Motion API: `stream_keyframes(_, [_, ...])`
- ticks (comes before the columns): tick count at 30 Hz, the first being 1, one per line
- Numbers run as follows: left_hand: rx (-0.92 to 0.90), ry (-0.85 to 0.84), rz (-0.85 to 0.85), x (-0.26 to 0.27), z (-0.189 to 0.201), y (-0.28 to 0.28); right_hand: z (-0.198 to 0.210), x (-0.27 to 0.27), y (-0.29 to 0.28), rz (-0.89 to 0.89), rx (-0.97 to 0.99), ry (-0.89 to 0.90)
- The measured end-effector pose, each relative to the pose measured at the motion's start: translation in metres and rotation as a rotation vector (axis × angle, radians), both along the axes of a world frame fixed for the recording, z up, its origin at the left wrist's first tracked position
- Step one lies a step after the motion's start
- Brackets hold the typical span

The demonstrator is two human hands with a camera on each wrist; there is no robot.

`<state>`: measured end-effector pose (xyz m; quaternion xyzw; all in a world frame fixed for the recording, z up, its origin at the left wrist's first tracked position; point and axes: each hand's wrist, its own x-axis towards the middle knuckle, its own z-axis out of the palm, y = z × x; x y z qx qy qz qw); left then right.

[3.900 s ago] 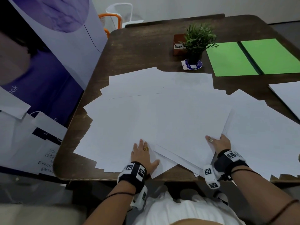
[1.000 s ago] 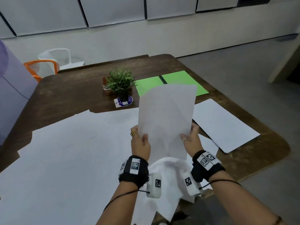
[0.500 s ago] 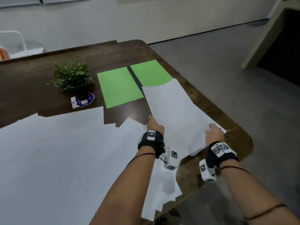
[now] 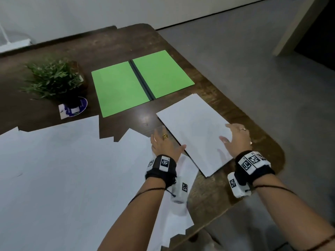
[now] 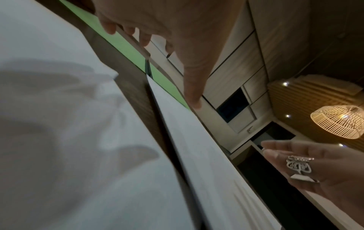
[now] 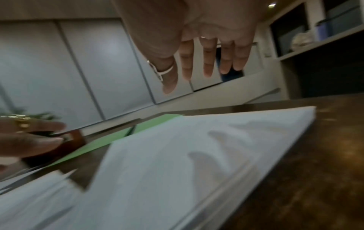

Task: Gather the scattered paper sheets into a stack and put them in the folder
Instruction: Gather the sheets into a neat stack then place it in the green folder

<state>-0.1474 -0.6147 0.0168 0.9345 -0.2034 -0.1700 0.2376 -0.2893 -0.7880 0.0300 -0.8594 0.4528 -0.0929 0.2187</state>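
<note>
A stack of white sheets [image 4: 195,131] lies flat on the wooden table [image 4: 213,192] near its right corner, just in front of the open green folder [image 4: 125,84]. My left hand [image 4: 164,141] is at the stack's left edge with straight fingers and its thumb by the paper's border. My right hand [image 4: 234,137] hovers over the stack's right side, fingers spread and holding nothing. In the right wrist view the fingers [image 6: 206,62] hang straight above the stack [image 6: 177,155] and cast shadows on it. Several scattered sheets [image 4: 63,169] cover the table to the left.
A small potted plant [image 4: 54,78] on a blue coaster stands left of the folder, with a brown box behind it. The table's rounded corner and right edge lie close to my right hand, with grey floor [image 4: 253,69] beyond.
A second ago both hands held a few sheets upright. They carried them right, laid them on the sheet by the table's corner, and have now let go.
</note>
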Motion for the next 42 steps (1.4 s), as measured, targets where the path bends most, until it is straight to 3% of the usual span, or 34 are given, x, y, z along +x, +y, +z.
stream_keyframes(3, [0.121,-0.058,-0.044,0.005,-0.016,0.058,0.001,0.006,0.047,0.265,0.062,-0.176])
stream_keyframes(5, [0.306,-0.115,-0.102,0.011,-0.025,0.099,-0.003,0.01,0.079,0.434,0.205,-0.186])
stream_keyframes(8, [0.477,0.001,-0.121,0.01,-0.028,0.152,-0.019,0.022,0.118,0.573,0.371,0.019])
stream_keyframes(11, [0.52,0.17,-0.102,-0.002,-0.031,0.188,-0.038,0.032,0.146,0.611,0.341,0.313])
stream_keyframes(17, [0.433,0.14,-0.087,-0.018,-0.047,0.212,-0.043,0.041,0.174,0.574,0.376,0.363])
stream_keyframes(24, [0.349,0.122,-0.043,-0.019,-0.043,0.214,-0.047,0.043,0.202,0.596,0.644,0.092])
stream_keyframes(30, [0.315,0.175,-0.016,-0.011,-0.043,0.216,-0.036,0.039,0.219,0.604,0.668,-0.092])
stream_keyframes(33, [0.159,0.229,0.033,-0.01,-0.042,0.218,-0.027,0.038,0.215,0.467,0.735,-0.156])
stream_keyframes(37, [-0.091,0.31,0.044,-0.014,-0.038,0.223,-0.021,0.038,0.202,0.387,0.852,-0.044])
stream_keyframes(41, [-0.407,0.479,0.104,-0.012,-0.033,0.228,-0.026,0.04,0.194,0.338,0.73,-0.021])
stream_keyframes(42, [-0.435,0.433,0.158,-0.01,-0.032,0.23,-0.028,0.039,0.193,0.319,0.706,-0.042])
